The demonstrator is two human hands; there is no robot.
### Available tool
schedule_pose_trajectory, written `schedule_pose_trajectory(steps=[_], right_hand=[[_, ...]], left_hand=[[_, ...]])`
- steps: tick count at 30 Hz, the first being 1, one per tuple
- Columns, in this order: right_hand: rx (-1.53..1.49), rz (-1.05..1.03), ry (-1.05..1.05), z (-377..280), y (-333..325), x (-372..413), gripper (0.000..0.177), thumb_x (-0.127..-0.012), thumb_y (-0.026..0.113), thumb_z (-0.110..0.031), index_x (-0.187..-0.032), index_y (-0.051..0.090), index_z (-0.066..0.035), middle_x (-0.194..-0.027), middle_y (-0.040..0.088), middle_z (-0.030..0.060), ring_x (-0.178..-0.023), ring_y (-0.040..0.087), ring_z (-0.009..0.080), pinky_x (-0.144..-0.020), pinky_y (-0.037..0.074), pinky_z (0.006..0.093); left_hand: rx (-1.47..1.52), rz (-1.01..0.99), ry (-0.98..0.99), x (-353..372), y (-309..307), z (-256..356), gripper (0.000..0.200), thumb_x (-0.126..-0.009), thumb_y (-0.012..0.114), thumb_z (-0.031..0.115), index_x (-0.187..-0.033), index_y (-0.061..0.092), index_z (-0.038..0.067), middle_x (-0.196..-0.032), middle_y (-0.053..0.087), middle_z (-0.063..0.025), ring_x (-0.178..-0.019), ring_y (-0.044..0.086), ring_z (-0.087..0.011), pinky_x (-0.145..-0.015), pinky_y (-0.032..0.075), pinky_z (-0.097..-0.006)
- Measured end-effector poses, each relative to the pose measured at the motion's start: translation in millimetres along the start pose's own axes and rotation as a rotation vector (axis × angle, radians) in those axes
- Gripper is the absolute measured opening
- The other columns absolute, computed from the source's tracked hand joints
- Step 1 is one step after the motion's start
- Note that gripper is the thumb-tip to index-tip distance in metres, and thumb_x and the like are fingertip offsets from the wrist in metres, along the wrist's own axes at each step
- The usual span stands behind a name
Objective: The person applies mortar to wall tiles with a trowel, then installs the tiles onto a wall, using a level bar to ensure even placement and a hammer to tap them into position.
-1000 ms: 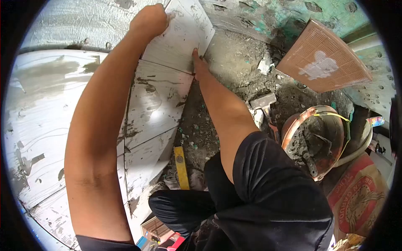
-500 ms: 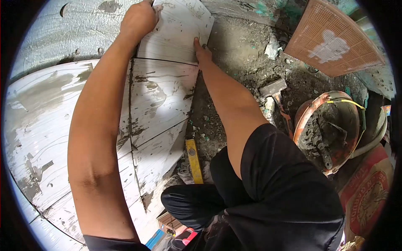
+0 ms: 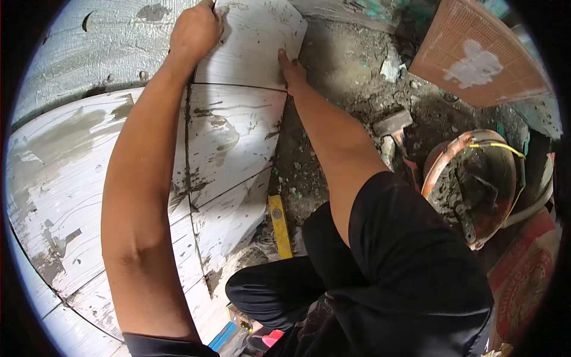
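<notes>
Left hand (image 3: 193, 30) and right hand (image 3: 292, 68) clasp the tile (image 3: 253, 44) by its opposite edges.

Bright daylight falls from about ten o'clock, glaring on the white tiles (image 3: 232, 131); fisheye bending and black vignette ring the edges; centre stays sharp.

My left hand (image 3: 193, 33) is at the left edge of the far tile (image 3: 256, 41), my right hand (image 3: 292, 68) at its right edge. That tile lies just beyond the laid tiles (image 3: 232, 131). To their right on the floor (image 3: 339, 65) lies the level (image 3: 278, 223), farther right the hammer (image 3: 392, 128), then the bucket (image 3: 476, 184).
</notes>
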State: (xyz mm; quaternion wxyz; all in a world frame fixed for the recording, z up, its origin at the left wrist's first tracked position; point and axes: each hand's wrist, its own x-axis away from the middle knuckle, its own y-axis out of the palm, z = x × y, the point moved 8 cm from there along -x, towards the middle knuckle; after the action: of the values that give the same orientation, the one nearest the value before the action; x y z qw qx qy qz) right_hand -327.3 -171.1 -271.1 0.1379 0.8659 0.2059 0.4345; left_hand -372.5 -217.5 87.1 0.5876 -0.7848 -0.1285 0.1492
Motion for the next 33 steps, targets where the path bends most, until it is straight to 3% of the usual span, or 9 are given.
schedule_pose_trajectory(steps=[7, 16, 19, 22, 25, 26, 29, 32, 33], right_hand=[[-0.074, 0.001, -0.002, 3, -1, -3, 0.109, -0.060, 0.070, -0.062, -0.136, 0.024, 0.001, -0.138, 0.029, 0.0163, -0.125, 0.030, 0.0299, -0.098, 0.029, 0.0446], [-0.065, 0.049, 0.003, 9, 1, -21, 0.102, -0.062, 0.073, -0.055, -0.130, 0.031, 0.007, -0.133, 0.035, 0.0184, -0.123, 0.034, 0.0275, -0.099, 0.028, 0.0420], [-0.271, -0.216, -0.068, -2, 17, -11, 0.099, -0.065, 0.069, -0.057, -0.131, 0.032, 0.007, -0.134, 0.034, 0.0190, -0.124, 0.033, 0.0276, -0.101, 0.027, 0.0395], [-0.036, -0.101, -0.152, -25, 0, 15, 0.097, -0.069, 0.063, -0.060, -0.131, 0.031, 0.008, -0.135, 0.033, 0.0208, -0.125, 0.033, 0.0295, -0.100, 0.029, 0.0379], [0.176, -0.038, -0.053, -28, -17, 20, 0.097, -0.072, 0.058, -0.063, -0.132, 0.029, 0.008, -0.137, 0.030, 0.0226, -0.126, 0.033, 0.0312, -0.098, 0.032, 0.0373], [0.311, -0.017, -0.132, -38, -32, 22, 0.088, -0.073, 0.059, -0.058, -0.127, 0.038, 0.008, -0.131, 0.038, 0.0261, -0.121, 0.039, 0.0349, -0.096, 0.035, 0.0393], [0.828, 0.314, -0.392, -71, -84, 26, 0.059, -0.077, 0.057, -0.045, -0.113, 0.055, 0.001, -0.114, 0.053, 0.0255, -0.112, 0.049, 0.0313, -0.096, 0.036, 0.0362], [0.987, 0.206, -0.325, -104, -114, 43, 0.038, -0.079, 0.054, -0.032, -0.101, 0.061, -0.002, -0.110, 0.056, 0.0226, -0.107, 0.052, 0.0291, -0.090, 0.042, 0.0373], [1.101, 0.273, -0.376, -121, -121, 47, 0.033, -0.079, 0.054, -0.028, -0.097, 0.062, -0.002, -0.108, 0.058, 0.0209, -0.105, 0.053, 0.0288, -0.087, 0.044, 0.0371]], left_hand=[[-0.029, 0.034, 0.036, -3, 7, -7, 0.032, -0.087, 0.049, 0.030, -0.088, 0.057, -0.001, -0.078, 0.059, -0.0265, -0.077, 0.057, -0.0427, -0.069, 0.046, -0.0463], [-0.003, 0.100, 0.077, -2, 6, -9, 0.032, -0.087, 0.049, 0.030, -0.087, 0.057, -0.001, -0.075, 0.059, -0.0260, -0.073, 0.057, -0.0424, -0.066, 0.046, -0.0460], [-0.012, 0.155, 0.113, -3, 3, -9, 0.032, -0.087, 0.050, 0.030, -0.086, 0.057, -0.001, -0.075, 0.059, -0.0254, -0.072, 0.057, -0.0422, -0.065, 0.046, -0.0462], [0.020, 0.077, 0.005, -5, 6, -12, 0.035, -0.085, 0.050, 0.031, -0.085, 0.057, -0.002, -0.076, 0.060, -0.0272, -0.075, 0.058, -0.0427, -0.068, 0.047, -0.0473], [0.033, 0.119, -0.001, -2, 2, -10, 0.034, -0.085, 0.049, 0.031, -0.085, 0.058, -0.002, -0.076, 0.060, -0.0273, -0.075, 0.058, -0.0428, -0.068, 0.047, -0.0473], [0.043, 0.110, -0.031, -2, 4, -13, 0.033, -0.085, 0.050, 0.031, -0.083, 0.057, -0.001, -0.076, 0.059, -0.0272, -0.074, 0.058, -0.0428, -0.068, 0.047, -0.0472], [0.009, 0.107, -0.018, -4, 7, -15, 0.032, -0.086, 0.050, 0.030, -0.083, 0.057, -0.001, -0.076, 0.059, -0.0265, -0.074, 0.057, -0.0429, -0.067, 0.047, -0.0469], [0.032, 0.107, -0.024, -2, 5, -14, 0.031, -0.086, 0.049, 0.030, -0.083, 0.057, 0.000, -0.076, 0.059, -0.0262, -0.073, 0.057, -0.0430, -0.067, 0.046, -0.0468], [0.030, 0.105, -0.024, -2, 4, -15, 0.031, -0.086, 0.049, 0.030, -0.083, 0.057, 0.000, -0.076, 0.059, -0.0262, -0.074, 0.057, -0.0429, -0.067, 0.046, -0.0468]])
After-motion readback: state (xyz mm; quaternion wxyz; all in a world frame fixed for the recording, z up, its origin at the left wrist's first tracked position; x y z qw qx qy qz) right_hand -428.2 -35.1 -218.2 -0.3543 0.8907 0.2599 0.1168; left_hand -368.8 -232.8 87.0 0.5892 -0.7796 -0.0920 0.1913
